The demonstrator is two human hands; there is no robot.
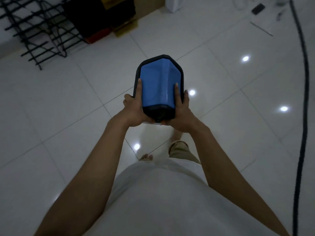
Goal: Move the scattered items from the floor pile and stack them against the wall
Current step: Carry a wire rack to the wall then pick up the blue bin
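Blue box (157,84) with black edging sits above the tiled floor (68,103), my left hand (134,109) and right hand (180,113) gripping its sides. Its underside is hidden. Black racks (40,29) by the wall are blurred and cut off.

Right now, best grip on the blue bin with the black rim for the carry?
Likely the two long flat sides near the black base end, one palm from each side, as the left hand and right hand hold the blue bin now. It flares toward the rim, so the narrow end fits between two hands.
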